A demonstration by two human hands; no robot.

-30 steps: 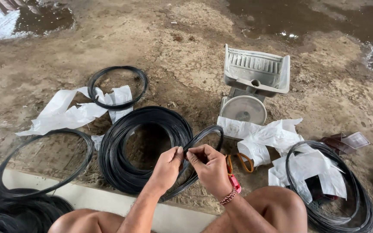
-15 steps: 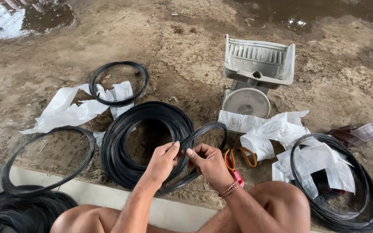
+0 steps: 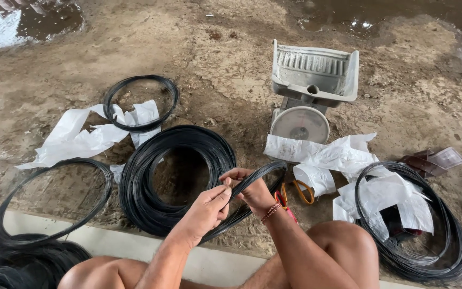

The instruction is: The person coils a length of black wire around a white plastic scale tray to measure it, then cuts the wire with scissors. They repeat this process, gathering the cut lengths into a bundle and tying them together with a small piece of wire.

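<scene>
We sit on wet, muddy brown ground (image 3: pixel 215 59); our left hand (image 3: pixel 205 211) and right hand (image 3: pixel 252 190) both pinch a thin black wire loop (image 3: pixel 260 174).

A grey dial scale (image 3: pixel 310 91) stands on muddy ground (image 3: pixel 231 48), white plastic sheets (image 3: pixel 81 136) beside orange-handled scissors (image 3: pixel 298 191).

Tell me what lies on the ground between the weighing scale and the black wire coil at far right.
Crumpled white plastic sheets lie between the weighing scale and the right-hand wire coil, some draped onto that coil, seen in the head view.
</scene>
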